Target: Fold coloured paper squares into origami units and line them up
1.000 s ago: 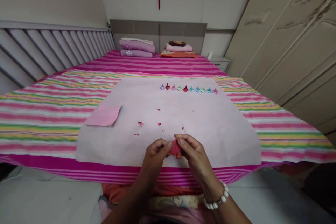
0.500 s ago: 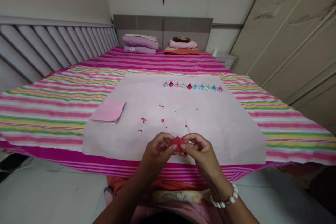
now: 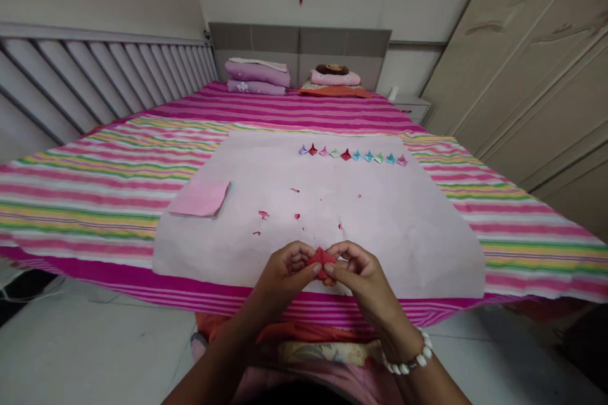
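Between my hands is a small piece of folded red paper [image 3: 322, 258], pointed at the top with a crease down its middle. My left hand [image 3: 292, 266] pinches its left side between thumb and fingers. My right hand [image 3: 355, 266], with a white bead bracelet [image 3: 412, 361] on the wrist, grips the right side the same way. The fingertips behind the paper are partly hidden. Both hands are over the near edge of a large white sheet [image 3: 418, 234]. Torn red paper scraps [image 3: 297, 216] lie on the sheet just beyond my hands.
Several small folded paper shapes [image 3: 346, 154] in mixed colours form a row at the sheet's far side. A stack of pink paper [image 3: 202, 197] lies at the left. The sheet rests on a bed with a striped cover [image 3: 85, 196]; folded bedding [image 3: 259, 76] is by the headboard.
The view has shifted slightly, so the bed and paper shapes appear a little further right. Both hands keep hold of the red paper, whose side corners now look slightly more spread.
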`<state>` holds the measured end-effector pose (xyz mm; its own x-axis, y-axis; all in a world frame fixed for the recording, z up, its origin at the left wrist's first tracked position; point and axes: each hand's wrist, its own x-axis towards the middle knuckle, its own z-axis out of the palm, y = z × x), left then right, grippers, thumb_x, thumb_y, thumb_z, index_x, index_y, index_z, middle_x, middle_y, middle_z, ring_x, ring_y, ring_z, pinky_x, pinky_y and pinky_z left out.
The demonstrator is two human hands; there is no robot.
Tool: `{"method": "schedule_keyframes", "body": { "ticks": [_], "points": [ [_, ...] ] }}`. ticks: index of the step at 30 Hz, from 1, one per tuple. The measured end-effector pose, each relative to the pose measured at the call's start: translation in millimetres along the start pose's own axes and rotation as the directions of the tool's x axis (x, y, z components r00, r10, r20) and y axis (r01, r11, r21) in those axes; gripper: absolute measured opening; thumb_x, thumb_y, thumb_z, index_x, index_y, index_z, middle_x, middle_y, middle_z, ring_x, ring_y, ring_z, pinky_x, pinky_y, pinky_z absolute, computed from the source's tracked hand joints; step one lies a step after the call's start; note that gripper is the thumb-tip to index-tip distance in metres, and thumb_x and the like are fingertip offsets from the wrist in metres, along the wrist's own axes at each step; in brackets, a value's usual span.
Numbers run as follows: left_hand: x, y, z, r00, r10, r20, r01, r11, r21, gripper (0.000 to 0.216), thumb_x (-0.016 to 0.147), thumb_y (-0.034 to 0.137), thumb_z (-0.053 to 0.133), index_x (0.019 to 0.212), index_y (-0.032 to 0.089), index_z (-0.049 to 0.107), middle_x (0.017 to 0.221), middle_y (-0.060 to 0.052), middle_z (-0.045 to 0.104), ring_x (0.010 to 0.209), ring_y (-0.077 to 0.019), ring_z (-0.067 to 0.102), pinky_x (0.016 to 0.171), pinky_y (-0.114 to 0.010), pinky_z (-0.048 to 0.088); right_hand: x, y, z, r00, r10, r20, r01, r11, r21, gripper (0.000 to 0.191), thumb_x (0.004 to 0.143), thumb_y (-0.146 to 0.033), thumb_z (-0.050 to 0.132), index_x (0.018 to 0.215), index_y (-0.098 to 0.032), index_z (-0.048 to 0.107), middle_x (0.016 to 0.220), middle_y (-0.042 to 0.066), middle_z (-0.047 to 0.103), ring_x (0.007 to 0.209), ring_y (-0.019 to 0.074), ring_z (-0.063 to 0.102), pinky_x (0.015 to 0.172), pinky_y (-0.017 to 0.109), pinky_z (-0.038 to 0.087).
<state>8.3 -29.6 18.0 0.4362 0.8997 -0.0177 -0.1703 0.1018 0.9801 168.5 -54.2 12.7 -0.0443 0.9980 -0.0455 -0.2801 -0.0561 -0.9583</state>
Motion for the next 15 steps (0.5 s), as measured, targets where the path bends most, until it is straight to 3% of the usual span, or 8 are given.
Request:
{"method": "schedule_keyframes", "body": {
  "ticks": [6,15],
  "points": [
    [-2.5,0.9,4.1,0.995,-0.058,-0.085,0.057,0.998,-0.024,0.015,0.072,0.025,0.071,0.078,0.015,0.063,0.064,-0.001,0.069,0.062,-0.0136,0.065,0.061,-0.025,0.051,0.9,0.2,3.9,1.0,0.01,-0.023,-0.009,0.998,0.056,0.02,0.064,-0.027,0.08,0.073,-0.018,0.065,0.052,-0.001,0.066,0.048,0.0124,0.059,0.051,0.023,0.045],
    [-6.1,-1.0,10.9,0.986,-0.033,-0.163,0.015,0.994,-0.108,0.01,0.07,0.023,0.072,0.076,0.015,0.07,0.059,-0.001,0.068,0.056,-0.0121,0.062,0.058,-0.024,0.05,-0.9,3.4,8.0,0.998,-0.001,-0.056,0.009,0.989,0.15,0.006,0.065,-0.015,0.073,0.066,-0.018,0.067,0.05,-0.002,0.064,0.045,0.0111,0.057,0.049,0.023,0.045]
  ]
}}
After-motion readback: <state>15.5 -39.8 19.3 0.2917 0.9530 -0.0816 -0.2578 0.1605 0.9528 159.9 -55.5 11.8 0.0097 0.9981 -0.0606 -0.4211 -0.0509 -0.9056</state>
